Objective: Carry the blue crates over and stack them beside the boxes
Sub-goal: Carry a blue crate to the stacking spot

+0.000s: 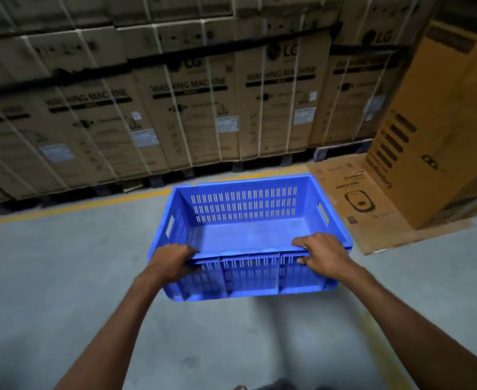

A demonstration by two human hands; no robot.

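Observation:
An empty blue crate [248, 235] with slotted walls hangs in front of me above the grey floor. My left hand [172, 261] grips its near rim at the left corner. My right hand [323, 253] grips the same rim at the right corner, fingers curled over the edge. Behind the crate stands a long wall of strapped washing machine boxes [192, 108]. A tall brown box [440, 130] stands at the right.
A yellow floor line [85, 205] runs along the foot of the washing machine boxes. A flattened cardboard sheet [355, 198] lies on the floor right of the crate, under the tall brown box. Grey concrete floor [49, 277] spreads to the left and below.

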